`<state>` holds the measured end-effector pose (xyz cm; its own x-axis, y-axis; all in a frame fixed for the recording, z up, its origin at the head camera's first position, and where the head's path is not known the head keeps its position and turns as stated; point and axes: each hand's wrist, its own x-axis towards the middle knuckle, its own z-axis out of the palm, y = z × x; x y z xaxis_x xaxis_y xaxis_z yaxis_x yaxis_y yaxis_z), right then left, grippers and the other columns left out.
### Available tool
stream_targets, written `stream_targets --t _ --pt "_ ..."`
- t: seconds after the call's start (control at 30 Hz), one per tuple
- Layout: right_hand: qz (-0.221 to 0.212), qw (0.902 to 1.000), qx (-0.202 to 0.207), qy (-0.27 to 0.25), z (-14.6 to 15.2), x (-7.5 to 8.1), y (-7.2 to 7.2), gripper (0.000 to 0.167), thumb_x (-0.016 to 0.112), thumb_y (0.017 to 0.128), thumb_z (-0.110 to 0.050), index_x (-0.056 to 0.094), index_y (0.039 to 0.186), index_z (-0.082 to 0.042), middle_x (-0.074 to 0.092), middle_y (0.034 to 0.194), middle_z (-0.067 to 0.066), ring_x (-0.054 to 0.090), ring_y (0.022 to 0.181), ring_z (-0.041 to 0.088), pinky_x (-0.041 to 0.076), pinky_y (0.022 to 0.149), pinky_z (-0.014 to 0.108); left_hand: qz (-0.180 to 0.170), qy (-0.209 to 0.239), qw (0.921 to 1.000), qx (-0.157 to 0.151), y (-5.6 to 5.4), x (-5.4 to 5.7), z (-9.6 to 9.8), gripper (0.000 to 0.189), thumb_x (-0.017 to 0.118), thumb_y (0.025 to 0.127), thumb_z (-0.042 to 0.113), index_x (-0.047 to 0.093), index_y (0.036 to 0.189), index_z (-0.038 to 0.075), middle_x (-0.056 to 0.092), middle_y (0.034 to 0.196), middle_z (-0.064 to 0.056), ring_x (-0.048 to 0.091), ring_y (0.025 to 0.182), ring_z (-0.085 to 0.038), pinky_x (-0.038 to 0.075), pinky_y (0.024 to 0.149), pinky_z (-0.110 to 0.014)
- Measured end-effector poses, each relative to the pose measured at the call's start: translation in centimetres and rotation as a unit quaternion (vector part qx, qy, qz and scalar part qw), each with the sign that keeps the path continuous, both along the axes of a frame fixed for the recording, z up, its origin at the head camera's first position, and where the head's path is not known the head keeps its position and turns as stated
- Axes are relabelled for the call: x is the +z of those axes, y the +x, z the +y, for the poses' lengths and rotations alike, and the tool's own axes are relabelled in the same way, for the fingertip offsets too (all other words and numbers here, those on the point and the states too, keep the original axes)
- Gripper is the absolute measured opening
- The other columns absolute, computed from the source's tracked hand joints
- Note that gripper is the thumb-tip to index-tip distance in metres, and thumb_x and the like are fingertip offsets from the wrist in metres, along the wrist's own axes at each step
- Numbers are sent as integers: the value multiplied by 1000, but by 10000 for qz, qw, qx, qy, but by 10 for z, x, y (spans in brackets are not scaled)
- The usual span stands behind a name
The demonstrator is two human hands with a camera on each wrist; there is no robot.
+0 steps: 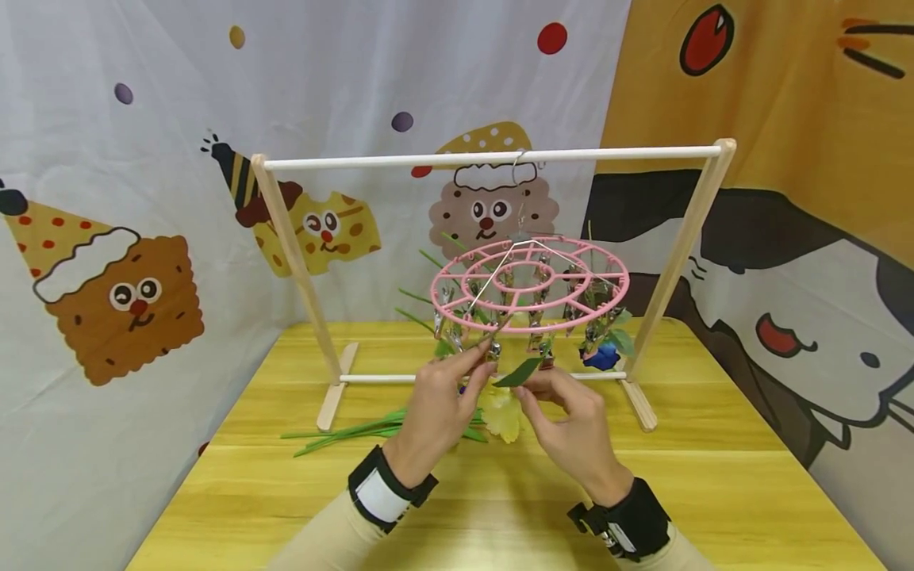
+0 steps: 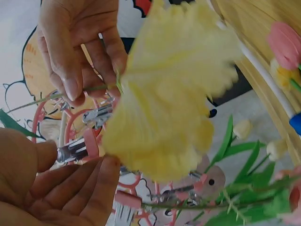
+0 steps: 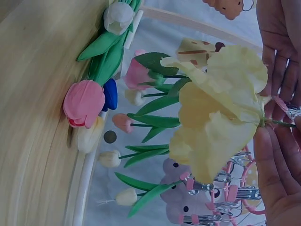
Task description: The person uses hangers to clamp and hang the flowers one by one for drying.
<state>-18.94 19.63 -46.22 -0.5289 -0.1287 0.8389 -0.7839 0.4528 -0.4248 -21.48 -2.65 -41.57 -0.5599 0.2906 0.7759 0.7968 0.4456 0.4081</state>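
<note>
My left hand [image 1: 439, 412] pinches a metal clip [image 2: 75, 149] with pink tips between thumb and fingers, just below the pink ring hanger [image 1: 528, 327]. Close on its right, my right hand [image 1: 574, 424] pinches the thin stem of a yellow flower [image 2: 164, 94]. The ruffled bloom hangs downward between the hands. A dark green leaf [image 1: 519, 373] on its stem shows above the right fingertips. In the right wrist view, the yellow flower [image 3: 216, 122] has its stem beside the clip at my left fingers.
The hanger hooks over a white bar [image 1: 400, 161] of a wooden stand [image 1: 293, 254]. Several flowers hang from its clips, including a blue flower [image 1: 602, 357] and a white tulip [image 3: 127, 197]. Loose tulips with green stems [image 1: 343, 432] lie on the table [image 1: 500, 507], one pink tulip [image 3: 84, 101] among them.
</note>
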Motion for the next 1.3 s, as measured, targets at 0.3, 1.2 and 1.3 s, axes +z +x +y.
stream_targets --t 0.3,1.2,1.3 --pt "-48 9996 -161 -224 -6 -1 -8 27 89 95 12 85 113 -8 85 102 5 85 88 15 67 84 15 -294 655 9974 50 -3 7 8 37 76 115 16 77 148 1 90 117 -14 89 92 -22 70 71 -24" --pt "-165 9962 -22 -855 -29 -12 -17 24 89 96 12 87 111 -7 89 101 13 87 80 22 67 76 16 -1935 1624 9663 -485 -8 8 4 18 82 108 14 79 124 4 89 118 -13 88 106 -31 68 90 -23" --pt "-265 9952 25 -939 -29 -12 -16 25 88 97 11 88 113 -8 89 101 14 87 80 24 67 75 16 -1979 1657 9649 -485 -6 8 5 18 79 109 15 78 123 4 88 117 -14 87 106 -32 69 94 -29"
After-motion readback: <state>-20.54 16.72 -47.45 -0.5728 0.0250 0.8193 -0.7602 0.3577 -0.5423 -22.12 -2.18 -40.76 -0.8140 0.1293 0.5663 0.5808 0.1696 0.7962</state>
